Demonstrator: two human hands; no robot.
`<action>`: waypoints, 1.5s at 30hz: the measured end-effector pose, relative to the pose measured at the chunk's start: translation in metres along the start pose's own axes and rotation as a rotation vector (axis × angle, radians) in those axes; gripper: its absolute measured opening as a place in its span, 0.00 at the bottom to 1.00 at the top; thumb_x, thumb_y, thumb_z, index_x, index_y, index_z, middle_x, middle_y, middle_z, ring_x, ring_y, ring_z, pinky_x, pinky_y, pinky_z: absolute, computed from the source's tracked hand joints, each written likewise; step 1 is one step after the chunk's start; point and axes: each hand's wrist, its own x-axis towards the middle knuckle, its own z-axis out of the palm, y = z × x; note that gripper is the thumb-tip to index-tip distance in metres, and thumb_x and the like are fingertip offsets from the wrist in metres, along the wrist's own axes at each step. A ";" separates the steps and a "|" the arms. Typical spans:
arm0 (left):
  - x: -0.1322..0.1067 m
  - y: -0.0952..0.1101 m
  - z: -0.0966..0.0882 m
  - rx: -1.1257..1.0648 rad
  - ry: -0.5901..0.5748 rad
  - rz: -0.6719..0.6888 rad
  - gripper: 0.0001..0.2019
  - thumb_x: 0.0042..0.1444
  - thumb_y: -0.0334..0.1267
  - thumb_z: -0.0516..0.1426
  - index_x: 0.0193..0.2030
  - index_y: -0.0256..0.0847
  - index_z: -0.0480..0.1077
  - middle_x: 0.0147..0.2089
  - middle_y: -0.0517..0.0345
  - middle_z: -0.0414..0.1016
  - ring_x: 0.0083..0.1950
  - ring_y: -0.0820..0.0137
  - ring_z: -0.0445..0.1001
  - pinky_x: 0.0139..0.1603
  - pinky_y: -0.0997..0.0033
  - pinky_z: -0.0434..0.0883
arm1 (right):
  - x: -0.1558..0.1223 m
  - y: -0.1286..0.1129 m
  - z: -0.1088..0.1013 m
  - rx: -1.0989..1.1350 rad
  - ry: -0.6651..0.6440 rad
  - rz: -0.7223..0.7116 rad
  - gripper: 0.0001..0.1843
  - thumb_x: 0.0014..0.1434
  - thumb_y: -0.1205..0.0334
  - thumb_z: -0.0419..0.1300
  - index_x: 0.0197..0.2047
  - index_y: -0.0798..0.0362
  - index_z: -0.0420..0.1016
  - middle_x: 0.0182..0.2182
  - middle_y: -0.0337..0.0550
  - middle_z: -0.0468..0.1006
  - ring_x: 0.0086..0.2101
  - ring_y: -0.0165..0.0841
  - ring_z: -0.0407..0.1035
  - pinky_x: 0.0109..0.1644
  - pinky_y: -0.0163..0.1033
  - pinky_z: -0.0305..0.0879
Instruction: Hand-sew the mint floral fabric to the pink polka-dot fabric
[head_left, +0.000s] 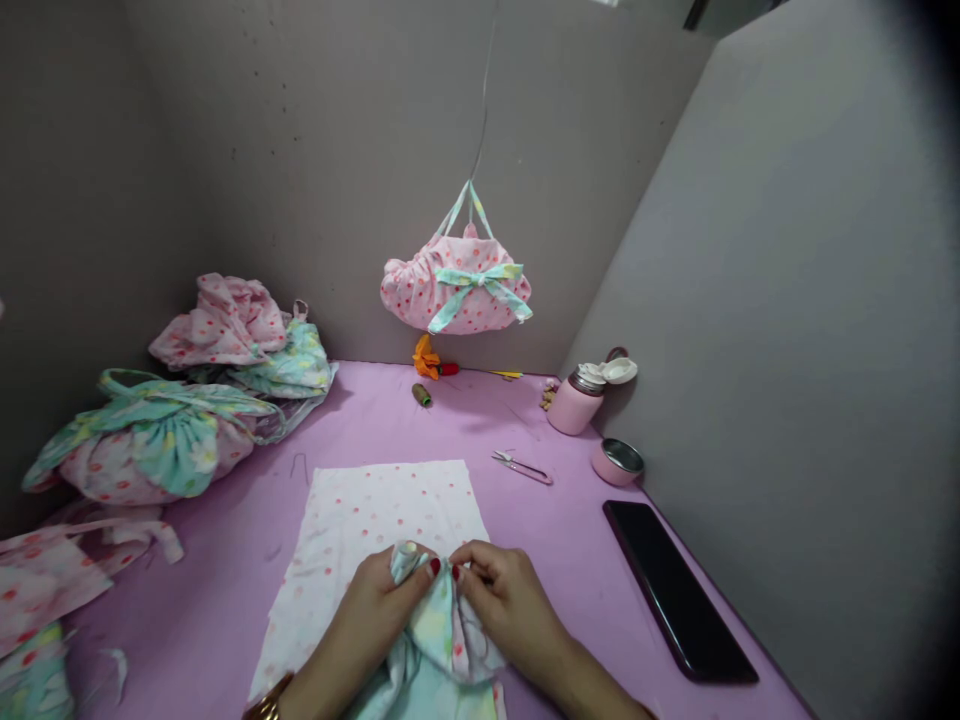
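My left hand (386, 590) is closed on a gathered edge of mint-green floral fabric (431, 635), its thumb pressing on top. Right beside it, my right hand (499, 595) pinches the same edge between thumb and fingers. The two thumb tips nearly meet at the bunched fold; whether a needle is between them I cannot make out. A pink dotted part of the cloth hangs below my right hand. Underneath lies a flat white cloth with pink dots (397, 505). Thread snips (523, 467) rest on the table beyond my right hand.
Pink and green sewn bags (165, 440) are heaped at left. A pink dotted bag with a green bow (465, 285) hangs against the back wall. On the right are a pink flask (576, 402), its cup (618, 462) and a black phone (675, 590). A thread spool (421, 395) lies behind.
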 end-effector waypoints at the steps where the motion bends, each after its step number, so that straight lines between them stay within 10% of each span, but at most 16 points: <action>1: 0.000 0.000 0.000 -0.010 0.008 -0.005 0.13 0.54 0.44 0.55 0.27 0.38 0.70 0.25 0.59 0.70 0.29 0.68 0.66 0.31 0.74 0.63 | 0.001 0.001 0.000 0.060 -0.003 0.032 0.09 0.54 0.65 0.54 0.31 0.55 0.75 0.16 0.34 0.64 0.18 0.26 0.54 0.22 0.31 0.47; 16: 0.001 0.004 0.000 -0.262 -0.064 -0.128 0.13 0.51 0.46 0.57 0.29 0.35 0.70 0.22 0.63 0.65 0.25 0.72 0.62 0.29 0.74 0.59 | 0.006 0.001 -0.002 0.493 -0.088 0.166 0.10 0.49 0.58 0.61 0.29 0.58 0.70 0.13 0.27 0.55 0.15 0.21 0.44 0.19 0.30 0.38; 45: 0.001 -0.001 -0.001 -0.298 -0.128 -0.104 0.13 0.53 0.44 0.56 0.31 0.35 0.68 0.26 0.62 0.64 0.28 0.73 0.60 0.30 0.74 0.58 | 0.007 0.008 0.000 0.579 -0.135 0.149 0.16 0.50 0.53 0.64 0.30 0.59 0.71 0.12 0.26 0.55 0.15 0.20 0.43 0.18 0.30 0.37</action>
